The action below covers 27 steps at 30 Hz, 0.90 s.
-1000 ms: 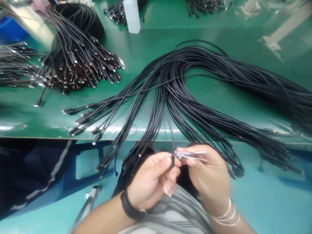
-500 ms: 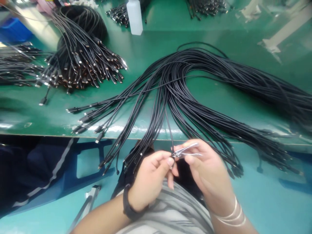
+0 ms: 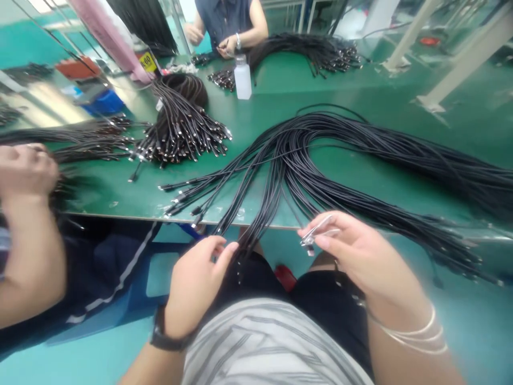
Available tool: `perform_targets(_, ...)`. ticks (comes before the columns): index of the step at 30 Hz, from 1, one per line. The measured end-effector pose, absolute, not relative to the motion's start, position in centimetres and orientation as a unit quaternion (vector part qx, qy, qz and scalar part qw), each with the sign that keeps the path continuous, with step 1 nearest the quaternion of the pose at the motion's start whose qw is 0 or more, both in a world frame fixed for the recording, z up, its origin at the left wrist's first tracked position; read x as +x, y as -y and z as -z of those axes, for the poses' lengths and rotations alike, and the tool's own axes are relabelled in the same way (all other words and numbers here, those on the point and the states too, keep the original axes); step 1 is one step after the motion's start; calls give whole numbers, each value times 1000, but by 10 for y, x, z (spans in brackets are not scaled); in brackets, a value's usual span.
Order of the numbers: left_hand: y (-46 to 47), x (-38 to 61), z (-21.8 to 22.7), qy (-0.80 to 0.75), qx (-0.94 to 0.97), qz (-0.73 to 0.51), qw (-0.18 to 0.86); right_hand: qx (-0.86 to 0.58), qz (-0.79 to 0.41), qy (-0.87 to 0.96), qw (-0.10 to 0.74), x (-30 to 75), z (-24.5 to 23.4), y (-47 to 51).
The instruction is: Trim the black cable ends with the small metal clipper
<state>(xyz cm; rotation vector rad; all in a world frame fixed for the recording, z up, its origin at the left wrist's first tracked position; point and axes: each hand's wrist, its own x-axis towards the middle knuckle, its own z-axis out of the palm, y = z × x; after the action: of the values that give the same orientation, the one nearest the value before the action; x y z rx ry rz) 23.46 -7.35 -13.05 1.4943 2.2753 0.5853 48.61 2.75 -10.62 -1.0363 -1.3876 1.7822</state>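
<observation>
My right hand is closed on small shiny nail clippers, their two metal arms spread apart. A cable plug shows just below the clippers' head; whether my fingers also pinch it is hard to tell. My left hand is beside the hanging ends of black cables, thumb and index finger apart, with nothing visible between them. These cables belong to a big curved bundle lying over the green table, its plug ends fanned toward me.
Another cable pile and a white bottle stand on the table's far side. A co-worker's arm is close at the left. Across the table another person handles cables. White posts rise at the right.
My left hand has left the cable by the clippers and moved left to the other hanging cables. The right hand with the clippers has shifted slightly right. The view has tilted up.
</observation>
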Motion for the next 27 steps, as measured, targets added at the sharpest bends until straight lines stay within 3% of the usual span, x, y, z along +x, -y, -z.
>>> perform_targets(3, 71, 233, 132, -798, 515, -210, 233, -441, -613, 564, 335, 498, 102, -32)
perform_targets(10, 41, 246, 152, -668, 462, -319, 488, -596, -335, 631, 368, 533, 117, -55)
perform_targets(16, 40, 274, 169, -540, 352, -380, 664, -651, -209, 625, 377, 534, 114, -38)
perform_targets(18, 40, 284, 171, -522, 320, -394, 686, -623, -248, 618, 411, 523, 109, -22)
perform_targets(21, 38, 294, 172, -511, 291, -403, 701, -543, -397, 579, 461, 501, 108, -3)
perform_targets(24, 39, 298, 175, -512, 283, -406, 702, -483, -531, 526, 456, 482, 117, 6)
perform_targets(27, 46, 295, 179, -508, 293, -391, 709, -461, -590, 486, 451, 472, 133, 8)
